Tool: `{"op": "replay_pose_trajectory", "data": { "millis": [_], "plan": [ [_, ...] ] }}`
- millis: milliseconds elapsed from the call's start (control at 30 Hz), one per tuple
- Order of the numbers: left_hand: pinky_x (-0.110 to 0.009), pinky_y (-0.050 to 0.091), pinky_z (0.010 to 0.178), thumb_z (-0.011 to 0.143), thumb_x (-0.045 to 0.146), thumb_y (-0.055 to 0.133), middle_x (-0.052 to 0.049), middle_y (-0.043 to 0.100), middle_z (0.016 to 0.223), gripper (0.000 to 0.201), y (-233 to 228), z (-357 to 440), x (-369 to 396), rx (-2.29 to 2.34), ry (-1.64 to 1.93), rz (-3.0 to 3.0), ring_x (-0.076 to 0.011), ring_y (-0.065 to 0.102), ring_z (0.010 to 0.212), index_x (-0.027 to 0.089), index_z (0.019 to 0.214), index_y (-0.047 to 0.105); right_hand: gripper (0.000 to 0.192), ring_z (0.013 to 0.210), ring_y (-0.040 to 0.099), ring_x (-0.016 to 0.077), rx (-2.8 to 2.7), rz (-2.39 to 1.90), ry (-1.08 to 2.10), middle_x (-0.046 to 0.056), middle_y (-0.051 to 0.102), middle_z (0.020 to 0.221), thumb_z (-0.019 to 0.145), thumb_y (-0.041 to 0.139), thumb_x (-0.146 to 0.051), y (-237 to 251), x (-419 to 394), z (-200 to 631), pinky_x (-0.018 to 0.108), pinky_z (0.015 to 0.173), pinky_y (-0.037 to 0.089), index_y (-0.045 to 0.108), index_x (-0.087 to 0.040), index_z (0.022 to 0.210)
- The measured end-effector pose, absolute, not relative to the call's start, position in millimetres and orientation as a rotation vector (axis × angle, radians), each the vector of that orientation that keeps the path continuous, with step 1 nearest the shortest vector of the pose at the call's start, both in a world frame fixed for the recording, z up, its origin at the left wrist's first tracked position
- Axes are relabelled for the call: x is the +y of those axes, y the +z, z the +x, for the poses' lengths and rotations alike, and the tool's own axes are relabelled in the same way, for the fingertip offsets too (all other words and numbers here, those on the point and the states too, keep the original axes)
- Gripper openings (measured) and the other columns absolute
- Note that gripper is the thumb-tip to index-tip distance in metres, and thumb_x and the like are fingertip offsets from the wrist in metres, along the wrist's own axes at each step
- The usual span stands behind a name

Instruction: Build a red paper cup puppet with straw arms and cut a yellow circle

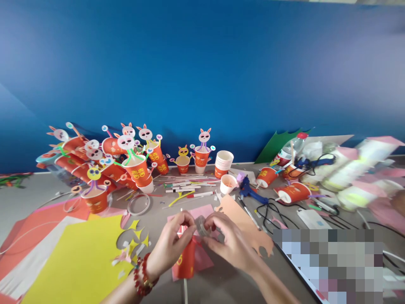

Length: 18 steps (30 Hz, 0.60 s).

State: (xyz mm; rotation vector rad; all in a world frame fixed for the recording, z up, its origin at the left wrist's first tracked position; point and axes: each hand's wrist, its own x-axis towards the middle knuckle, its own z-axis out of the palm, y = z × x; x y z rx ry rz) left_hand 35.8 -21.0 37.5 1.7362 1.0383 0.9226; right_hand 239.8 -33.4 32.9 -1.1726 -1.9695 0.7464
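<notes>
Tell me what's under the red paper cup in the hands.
A pink sheet lies beneath the red paper cup, and a thin white stick pokes out below; the cup's inside is hidden.

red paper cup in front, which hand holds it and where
The left hand grips the red paper cup at its upper end; the right hand holds a tape roll against it.

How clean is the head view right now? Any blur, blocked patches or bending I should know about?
Head view: the left hand and right hand, on the red paper cup and the tape roll, are fairly sharp; the pink and yellow bundles at right are smeared by motion blur; a pixelated block hides the lower right; the table edge bows from the wide lens; light is even.
</notes>
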Motion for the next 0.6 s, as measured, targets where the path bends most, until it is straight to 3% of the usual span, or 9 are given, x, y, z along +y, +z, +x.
{"op": "replay_pose_trajectory", "data": {
  "millis": [267,600],
  "plan": [
    [-0.027,0.045,0.070,0.096,0.039,0.051,-0.004,0.060,0.083,0.023,32.5,33.1,-19.3,0.990,0.994,1.603,-0.0172,0.056,0.077,0.018,0.089,0.059,0.014,0.080,0.060,0.0195,-1.968,-1.168,0.674,0.002,0.065,0.084,0.086,0.069,-0.024,40.7,-33.8,239.7,0.029,0.071,0.049,0.056,-0.022,0.082],
    [-0.031,0.048,0.083,0.093,0.032,0.055,-0.006,0.068,0.097,0.015,53.7,16.7,-5.3,1.066,0.914,1.847,-0.0209,0.063,0.093,0.021,0.096,0.065,0.017,0.092,0.064,0.0245,-2.016,-1.130,0.562,0.006,0.068,0.093,0.081,0.070,-0.014,38.0,-28.1,238.7,0.037,0.083,0.051,0.058,-0.023,0.090]
  ]
}}
